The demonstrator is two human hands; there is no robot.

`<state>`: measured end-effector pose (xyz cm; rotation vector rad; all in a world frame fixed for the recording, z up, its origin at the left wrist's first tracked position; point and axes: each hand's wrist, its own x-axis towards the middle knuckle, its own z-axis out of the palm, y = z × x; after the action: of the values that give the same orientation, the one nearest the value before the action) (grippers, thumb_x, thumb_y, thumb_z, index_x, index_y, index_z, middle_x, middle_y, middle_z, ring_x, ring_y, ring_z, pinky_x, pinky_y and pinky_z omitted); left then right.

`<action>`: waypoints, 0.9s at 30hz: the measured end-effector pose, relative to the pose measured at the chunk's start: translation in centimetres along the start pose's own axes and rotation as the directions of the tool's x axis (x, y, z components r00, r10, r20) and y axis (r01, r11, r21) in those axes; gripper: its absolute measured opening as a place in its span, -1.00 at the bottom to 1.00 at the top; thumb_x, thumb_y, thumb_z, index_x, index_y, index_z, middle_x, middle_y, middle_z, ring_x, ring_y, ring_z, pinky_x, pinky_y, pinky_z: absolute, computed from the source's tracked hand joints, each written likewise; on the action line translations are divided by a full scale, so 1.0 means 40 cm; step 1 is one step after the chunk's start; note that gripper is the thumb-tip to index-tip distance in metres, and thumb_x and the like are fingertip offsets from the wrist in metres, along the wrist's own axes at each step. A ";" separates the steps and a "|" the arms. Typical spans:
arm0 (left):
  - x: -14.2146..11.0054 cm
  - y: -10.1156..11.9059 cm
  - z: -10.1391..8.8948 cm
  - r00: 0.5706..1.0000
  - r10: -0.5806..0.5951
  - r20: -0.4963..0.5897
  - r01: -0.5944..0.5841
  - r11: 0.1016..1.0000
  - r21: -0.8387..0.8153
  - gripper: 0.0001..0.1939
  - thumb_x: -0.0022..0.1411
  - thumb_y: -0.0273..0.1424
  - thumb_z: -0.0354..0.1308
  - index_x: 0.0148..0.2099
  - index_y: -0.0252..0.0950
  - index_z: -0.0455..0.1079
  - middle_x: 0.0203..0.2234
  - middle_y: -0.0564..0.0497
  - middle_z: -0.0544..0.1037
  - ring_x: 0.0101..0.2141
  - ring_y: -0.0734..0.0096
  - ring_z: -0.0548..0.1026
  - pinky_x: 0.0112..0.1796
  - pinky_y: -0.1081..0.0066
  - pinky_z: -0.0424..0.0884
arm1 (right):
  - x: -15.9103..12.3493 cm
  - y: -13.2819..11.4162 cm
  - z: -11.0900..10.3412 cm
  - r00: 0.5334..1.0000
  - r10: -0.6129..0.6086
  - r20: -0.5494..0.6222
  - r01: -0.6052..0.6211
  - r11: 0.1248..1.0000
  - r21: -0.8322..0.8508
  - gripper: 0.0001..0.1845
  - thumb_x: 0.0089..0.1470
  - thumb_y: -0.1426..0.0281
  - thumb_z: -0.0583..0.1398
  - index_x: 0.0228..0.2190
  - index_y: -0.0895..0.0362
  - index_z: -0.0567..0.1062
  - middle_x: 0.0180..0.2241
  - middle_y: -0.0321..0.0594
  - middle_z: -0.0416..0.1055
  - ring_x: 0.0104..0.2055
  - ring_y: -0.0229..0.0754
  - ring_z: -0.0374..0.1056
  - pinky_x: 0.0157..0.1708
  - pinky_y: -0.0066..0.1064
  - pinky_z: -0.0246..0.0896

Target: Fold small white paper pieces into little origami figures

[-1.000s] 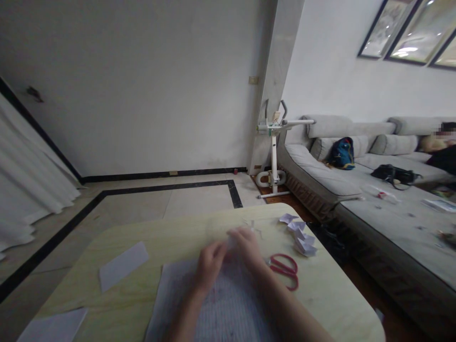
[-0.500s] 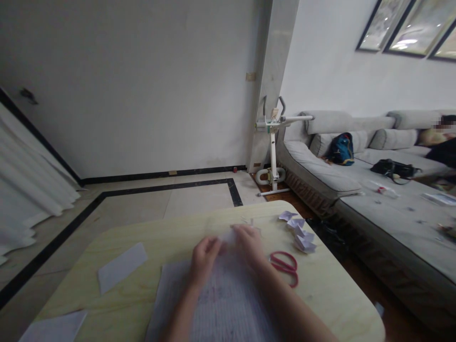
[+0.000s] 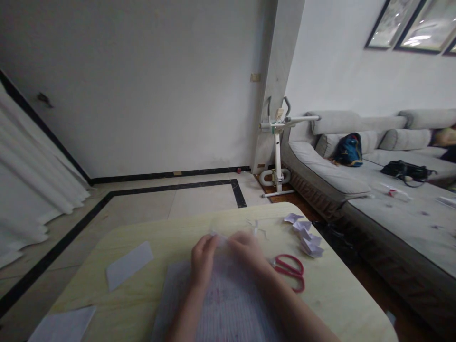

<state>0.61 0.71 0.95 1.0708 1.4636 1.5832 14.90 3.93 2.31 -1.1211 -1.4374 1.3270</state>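
Note:
Over the far end of a large ruled sheet (image 3: pixel 228 304), my two hands are close together with a small piece of white paper (image 3: pixel 221 241) between them. My left hand (image 3: pixel 203 256) pinches its left side with closed fingers. At the paper's right side is my right hand (image 3: pixel 246 248), smeared by motion, its fingers bent onto the paper. The hands partly hide the paper, so its folds do not show. Scissors with red handles (image 3: pixel 290 271) lie right of my right forearm. Several folded white paper pieces (image 3: pixel 305 235) sit in a row beyond them.
On the pale wooden table (image 3: pixel 142 313), two white paper sheets lie at left, one farther back (image 3: pixel 128 266) and one nearer (image 3: pixel 64 325). Thin paper scraps (image 3: pixel 257 227) are beyond my right hand. A grey sofa (image 3: pixel 402 223) and a white exercise machine (image 3: pixel 278 152) stand past the table.
My hands have drawn a little closer together, the right one shifting left and lower with the paper. The whole view has swung slightly left.

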 end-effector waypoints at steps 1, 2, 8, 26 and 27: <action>0.001 -0.003 -0.001 1.000 -0.001 -0.004 0.001 1.000 0.002 -0.70 0.14 -0.18 0.17 -0.35 -0.35 0.47 -0.50 0.01 0.57 -0.43 0.33 0.52 -0.40 0.46 0.40 | -0.002 0.002 0.002 1.000 -0.015 0.019 0.015 1.000 -0.010 -0.84 -0.12 0.36 0.25 -0.61 0.18 0.51 -0.63 -0.32 0.37 -0.55 -0.28 0.24 -0.53 -0.48 0.12; 0.003 -0.006 -0.002 1.000 0.001 -0.009 -0.001 1.000 0.006 -0.70 0.15 -0.17 0.16 -0.34 -0.34 0.47 -0.50 0.01 0.57 -0.43 0.32 0.53 -0.40 0.45 0.41 | -0.003 0.004 0.004 0.999 -0.034 0.036 0.035 0.999 -0.025 -0.85 -0.11 0.37 0.25 -0.61 0.18 0.50 -0.61 -0.32 0.37 -0.54 -0.28 0.24 -0.51 -0.48 0.13; 0.008 -0.024 -0.006 0.999 0.036 0.029 -0.038 0.997 0.069 -0.73 0.05 -0.21 0.24 -0.29 -0.32 0.50 -0.42 -0.03 0.61 -0.33 0.22 0.55 -0.29 0.38 0.44 | 0.001 0.008 0.006 0.988 -0.149 -0.037 0.147 0.988 -0.035 -0.89 -0.05 0.37 0.24 -0.43 0.15 0.53 -0.47 -0.28 0.45 -0.40 -0.21 0.34 -0.38 -0.44 0.24; -0.016 -0.006 0.007 0.971 -0.007 0.239 -0.012 0.997 0.080 -0.74 0.07 -0.20 0.21 -0.36 -0.32 0.50 -0.55 0.06 0.54 -0.49 0.35 0.47 -0.45 0.49 0.34 | 0.010 0.008 0.002 0.988 -0.116 -0.106 0.123 0.990 0.061 -0.84 -0.10 0.29 0.26 -0.53 0.14 0.54 -0.54 -0.27 0.46 -0.47 -0.21 0.35 -0.43 -0.42 0.27; -0.017 -0.004 0.006 0.970 -0.006 0.244 -0.014 0.997 0.079 -0.75 0.06 -0.21 0.21 -0.35 -0.32 0.50 -0.55 0.05 0.54 -0.48 0.34 0.47 -0.44 0.49 0.34 | 0.008 0.004 0.002 0.988 -0.119 -0.099 0.126 0.990 0.063 -0.84 -0.10 0.29 0.27 -0.52 0.14 0.55 -0.53 -0.27 0.47 -0.46 -0.20 0.36 -0.41 -0.41 0.28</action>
<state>1.11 0.21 0.72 1.2668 1.3665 1.3499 14.76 4.21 2.15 -1.0202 -1.3587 1.2125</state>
